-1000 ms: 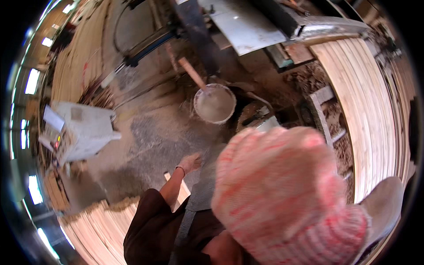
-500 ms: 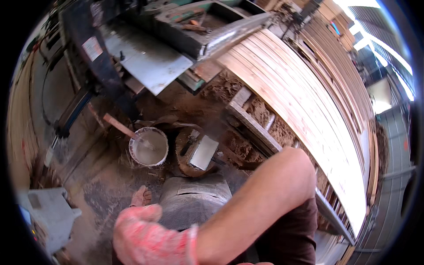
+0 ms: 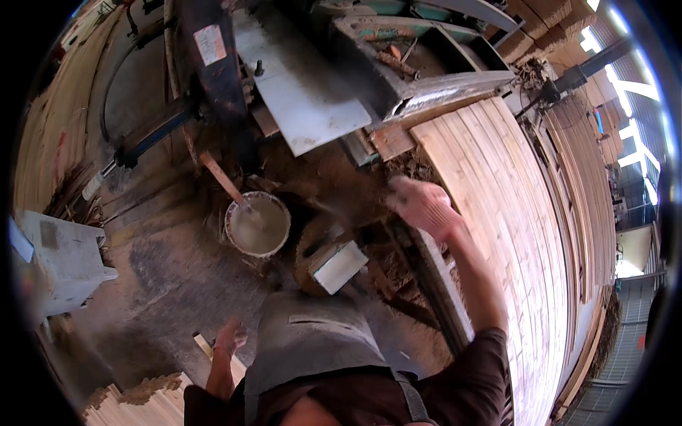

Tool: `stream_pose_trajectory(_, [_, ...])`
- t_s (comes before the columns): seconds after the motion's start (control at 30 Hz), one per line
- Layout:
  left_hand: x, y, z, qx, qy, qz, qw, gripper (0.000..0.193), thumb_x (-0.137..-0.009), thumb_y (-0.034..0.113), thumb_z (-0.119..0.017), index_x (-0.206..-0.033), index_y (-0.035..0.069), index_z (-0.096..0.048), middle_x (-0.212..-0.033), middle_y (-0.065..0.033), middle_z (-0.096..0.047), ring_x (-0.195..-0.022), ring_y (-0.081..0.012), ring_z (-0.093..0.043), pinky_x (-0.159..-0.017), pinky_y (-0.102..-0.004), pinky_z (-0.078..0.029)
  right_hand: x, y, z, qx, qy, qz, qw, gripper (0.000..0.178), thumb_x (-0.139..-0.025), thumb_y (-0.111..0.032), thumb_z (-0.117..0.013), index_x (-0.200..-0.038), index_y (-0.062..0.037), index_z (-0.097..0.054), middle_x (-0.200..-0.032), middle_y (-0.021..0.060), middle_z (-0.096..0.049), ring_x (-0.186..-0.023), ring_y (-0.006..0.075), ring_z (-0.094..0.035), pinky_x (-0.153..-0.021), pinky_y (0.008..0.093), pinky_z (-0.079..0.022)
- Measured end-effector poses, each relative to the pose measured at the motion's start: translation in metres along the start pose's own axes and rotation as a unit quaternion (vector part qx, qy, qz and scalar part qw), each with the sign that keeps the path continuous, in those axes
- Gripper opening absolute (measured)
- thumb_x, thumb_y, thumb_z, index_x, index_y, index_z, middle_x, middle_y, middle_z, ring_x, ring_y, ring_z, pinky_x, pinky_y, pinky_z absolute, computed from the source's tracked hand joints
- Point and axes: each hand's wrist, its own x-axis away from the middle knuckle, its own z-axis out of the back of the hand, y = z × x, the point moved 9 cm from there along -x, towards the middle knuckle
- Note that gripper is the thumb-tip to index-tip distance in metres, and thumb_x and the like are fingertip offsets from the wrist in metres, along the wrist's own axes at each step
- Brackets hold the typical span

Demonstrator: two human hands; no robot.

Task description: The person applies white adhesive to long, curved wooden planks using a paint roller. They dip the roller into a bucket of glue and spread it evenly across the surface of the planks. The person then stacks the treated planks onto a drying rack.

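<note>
My right hand [image 3: 424, 204], in a pink and white glove, reaches out over the wood scraps and sawdust, beside the left edge of a wide panel of planks [image 3: 508, 206]. Motion smears its fingertips, and nothing can be made out in them. Low on the left hangs my left hand [image 3: 231, 335], fingers loosely apart, close to the end of a thin wooden strip [image 3: 203, 345]. In front of me stands a bucket [image 3: 229, 228] of pale liquid with a flat wooden stick [image 3: 222, 176] leaning in it. Beside the bucket, a white-topped rectangular block [image 3: 341, 268] rests on a round brown support.
A metal machine [image 3: 419, 92] with a tray of loose tools stands ahead, next to a pale metal plate [image 3: 305, 117]. A grey box-like casing [image 3: 67, 263] is at the left. Stacked timber [image 3: 142, 405] lies at lower left, more boards [image 3: 579, 184] at far right.
My right hand has swung from across my lap forward and right, toward the panel's edge. My left hand stays low at my side. The view has shifted, so the bench and bucket sit further right.
</note>
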Motion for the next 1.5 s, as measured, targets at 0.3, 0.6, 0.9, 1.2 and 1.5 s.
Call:
stream_pose_trajectory(0.3, [0.121, -0.067, -0.055, -0.026, 0.240, -0.031, 0.970, 0.038, -0.097, 0.037, -0.061, -0.109, 0.001, -0.062, -0.097, -0.0137, -0.068, -0.083, -0.0289, -0.068, -0.070, -0.0403, -0.058, -0.176, 0.180, -0.082, -0.027, 0.232, -0.275, 0.933, 0.054, -0.090, -0.039, -0.067, -0.127, -0.0005, -0.060, -0.132, 0.0179, -0.062, -0.118, 0.0364, -0.061, -0.093, 0.0483, -0.052])
stream_pose_trajectory(0.6, [0.140, -0.113, -0.102, 0.034, 0.288, 0.008, 0.957, 0.032, -0.095, 0.036, -0.062, -0.100, 0.004, -0.061, -0.089, -0.0104, -0.066, -0.076, -0.0248, -0.066, -0.064, -0.0355, -0.055, -0.184, 0.164, -0.068, -0.064, 0.163, -0.248, 0.953, 0.052, -0.092, -0.032, -0.063, -0.135, -0.0027, -0.062, -0.148, 0.0197, -0.052, -0.139, 0.0344, -0.046, -0.106, 0.0513, -0.042])
stream_pose_trajectory(0.9, [0.148, -0.017, -0.180, 0.008, 0.234, -0.089, 0.968, 0.022, -0.094, 0.030, -0.060, -0.080, 0.014, -0.054, -0.070, 0.0028, -0.048, -0.058, -0.0107, -0.049, -0.053, -0.0248, -0.040, -0.255, 0.175, -0.101, 0.059, -0.014, -0.107, 0.992, 0.036, -0.084, -0.036, -0.069, -0.117, -0.0222, -0.078, -0.121, 0.0085, -0.073, -0.120, 0.0278, -0.065, -0.096, 0.0421, -0.049])
stream_pose_trajectory(1.2, [0.097, 0.091, -0.203, -0.800, 0.149, -0.307, 0.494, 0.011, -0.090, 0.021, -0.064, -0.096, 0.012, -0.063, -0.084, -0.0177, -0.070, -0.078, -0.0416, -0.068, -0.068, -0.0520, -0.053, -0.115, 0.168, -0.090, -0.054, 0.055, -0.253, 0.964, 0.058, -0.091, -0.038, -0.067, -0.137, -0.0040, -0.055, -0.140, 0.0163, -0.058, -0.125, 0.0342, -0.058, -0.103, 0.0481, -0.048])
stream_pose_trajectory(1.5, [0.302, 0.413, -0.543, -0.673, 0.145, -0.629, 0.360, 0.036, -0.089, 0.025, -0.070, -0.118, 0.004, -0.066, -0.109, -0.0184, -0.067, -0.097, -0.0370, -0.066, -0.083, -0.0459, -0.053, 0.191, 0.234, -0.178, -0.017, 0.285, -0.419, 0.862, 0.026, -0.088, -0.035, -0.070, -0.094, -0.0094, -0.064, -0.088, 0.0143, -0.067, -0.083, 0.0372, -0.066, -0.076, 0.0473, -0.053])
